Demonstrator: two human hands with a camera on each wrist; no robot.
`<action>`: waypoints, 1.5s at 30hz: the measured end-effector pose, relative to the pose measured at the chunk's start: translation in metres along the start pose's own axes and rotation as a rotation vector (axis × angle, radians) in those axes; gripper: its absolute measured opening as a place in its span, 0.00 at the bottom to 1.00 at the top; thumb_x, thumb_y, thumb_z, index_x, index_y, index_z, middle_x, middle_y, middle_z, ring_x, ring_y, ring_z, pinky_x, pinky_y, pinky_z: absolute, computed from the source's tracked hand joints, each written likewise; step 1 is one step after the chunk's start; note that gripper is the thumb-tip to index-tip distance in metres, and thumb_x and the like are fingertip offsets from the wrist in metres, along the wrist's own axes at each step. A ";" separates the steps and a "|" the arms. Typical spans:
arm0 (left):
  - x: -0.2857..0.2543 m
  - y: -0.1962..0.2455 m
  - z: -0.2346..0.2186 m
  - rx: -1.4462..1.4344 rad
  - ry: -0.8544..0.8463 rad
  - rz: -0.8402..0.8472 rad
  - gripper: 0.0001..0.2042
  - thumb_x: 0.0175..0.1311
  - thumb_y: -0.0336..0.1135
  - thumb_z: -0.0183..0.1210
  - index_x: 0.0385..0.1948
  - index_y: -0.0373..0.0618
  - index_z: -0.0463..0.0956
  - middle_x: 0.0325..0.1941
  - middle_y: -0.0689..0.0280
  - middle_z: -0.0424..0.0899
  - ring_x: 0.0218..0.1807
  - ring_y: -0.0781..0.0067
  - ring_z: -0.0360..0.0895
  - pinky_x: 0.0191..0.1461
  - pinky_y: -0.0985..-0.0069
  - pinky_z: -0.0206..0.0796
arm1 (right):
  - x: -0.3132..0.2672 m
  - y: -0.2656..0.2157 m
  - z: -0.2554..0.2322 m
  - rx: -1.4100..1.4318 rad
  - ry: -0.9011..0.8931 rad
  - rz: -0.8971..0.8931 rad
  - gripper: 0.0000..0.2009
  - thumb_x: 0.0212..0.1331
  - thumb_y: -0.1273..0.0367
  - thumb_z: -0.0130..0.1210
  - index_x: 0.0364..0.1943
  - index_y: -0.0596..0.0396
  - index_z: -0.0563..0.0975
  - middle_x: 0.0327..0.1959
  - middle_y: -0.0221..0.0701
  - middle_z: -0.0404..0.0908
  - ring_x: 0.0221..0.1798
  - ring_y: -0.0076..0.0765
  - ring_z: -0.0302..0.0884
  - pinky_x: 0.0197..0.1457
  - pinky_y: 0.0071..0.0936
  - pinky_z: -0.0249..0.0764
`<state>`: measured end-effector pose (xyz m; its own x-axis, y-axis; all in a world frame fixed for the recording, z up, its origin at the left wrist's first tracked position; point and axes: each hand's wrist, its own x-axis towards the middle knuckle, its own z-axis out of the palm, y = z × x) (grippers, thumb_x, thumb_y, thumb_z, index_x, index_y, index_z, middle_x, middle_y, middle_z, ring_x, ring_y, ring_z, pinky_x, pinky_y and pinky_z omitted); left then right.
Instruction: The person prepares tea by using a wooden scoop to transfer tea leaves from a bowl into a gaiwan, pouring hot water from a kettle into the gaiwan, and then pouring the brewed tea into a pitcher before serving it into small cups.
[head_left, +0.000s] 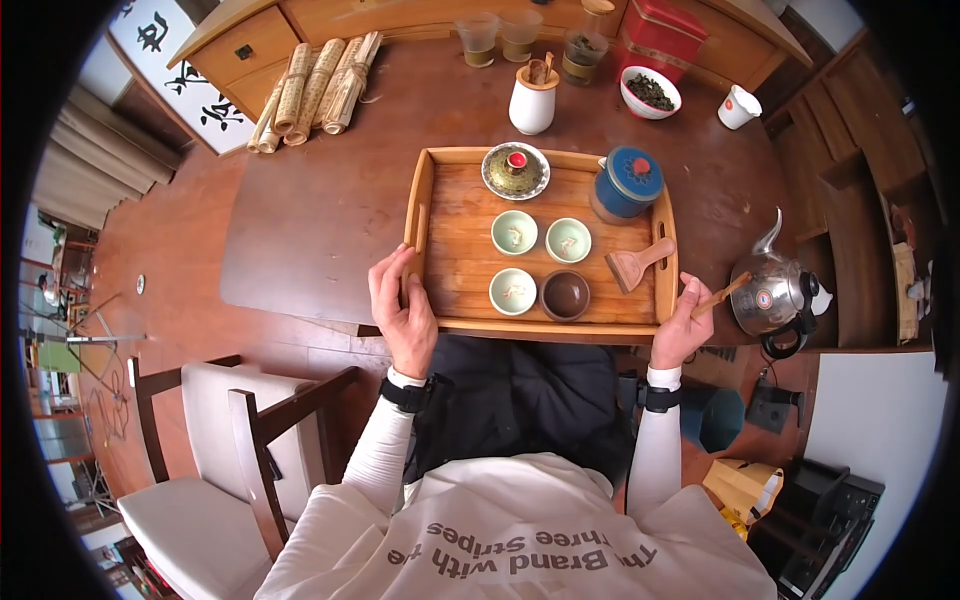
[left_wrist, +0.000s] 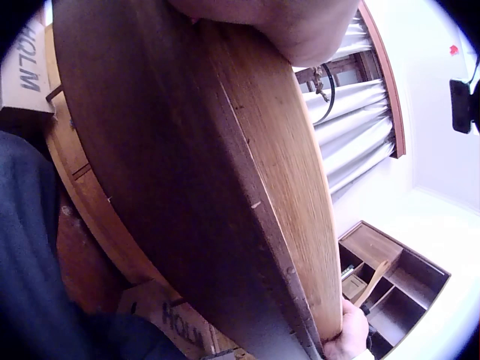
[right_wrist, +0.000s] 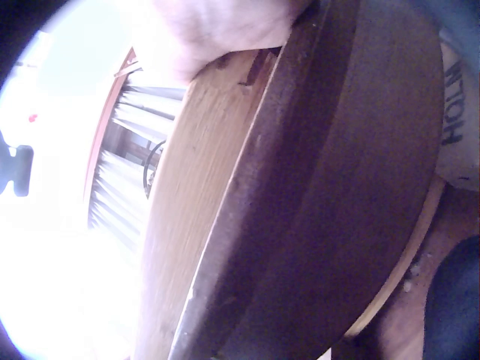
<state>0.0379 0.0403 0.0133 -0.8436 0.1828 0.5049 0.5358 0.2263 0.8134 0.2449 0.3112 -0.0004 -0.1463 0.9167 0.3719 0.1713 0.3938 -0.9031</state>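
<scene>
A wooden tea tray (head_left: 455,215) lies near the table's front edge. My left hand (head_left: 407,322) grips its left side by the front corner. At the right front corner, my right hand (head_left: 684,328) holds the tray; a slim wooden stick (head_left: 728,291) juts out from this hand. On the tray are a patterned lidded bowl (head_left: 515,180), a blue lidded pot (head_left: 628,185), several pale green cups (head_left: 514,232), a brown cup (head_left: 565,296) and a wooden-handled brush (head_left: 632,268). The wrist views show the tray's front wall (left_wrist: 289,161) above the table edge.
A steel kettle (head_left: 768,295) stands right of my right hand. Behind the tray are bamboo scrolls (head_left: 318,90), a white utensil jar (head_left: 532,108), a bowl of tea leaves (head_left: 650,95) and a white cup (head_left: 739,108). A chair (head_left: 245,410) is at left.
</scene>
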 end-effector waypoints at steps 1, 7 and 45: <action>0.001 0.002 0.000 -0.002 0.000 0.000 0.19 0.64 0.14 0.50 0.55 0.39 0.79 0.57 0.54 0.79 0.60 0.56 0.78 0.66 0.66 0.68 | 0.000 -0.001 -0.001 -0.001 -0.002 -0.001 0.14 0.77 0.67 0.50 0.42 0.64 0.82 0.40 0.33 0.86 0.45 0.30 0.81 0.55 0.30 0.74; 0.001 0.001 -0.001 -0.020 0.009 -0.005 0.18 0.65 0.15 0.51 0.53 0.38 0.80 0.57 0.54 0.80 0.60 0.57 0.78 0.66 0.67 0.69 | 0.000 -0.003 -0.001 -0.041 0.004 0.019 0.13 0.77 0.67 0.50 0.43 0.64 0.82 0.40 0.33 0.86 0.45 0.31 0.81 0.55 0.31 0.74; 0.000 -0.005 -0.001 0.032 0.000 0.006 0.11 0.68 0.18 0.54 0.46 0.39 0.83 0.57 0.56 0.81 0.58 0.59 0.79 0.62 0.68 0.70 | 0.000 -0.003 -0.001 -0.001 -0.019 0.015 0.13 0.76 0.67 0.50 0.42 0.64 0.82 0.40 0.32 0.84 0.45 0.29 0.79 0.55 0.28 0.73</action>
<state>0.0354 0.0383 0.0093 -0.8402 0.1846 0.5100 0.5421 0.2555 0.8005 0.2453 0.3097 0.0028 -0.1621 0.9209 0.3544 0.1746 0.3803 -0.9083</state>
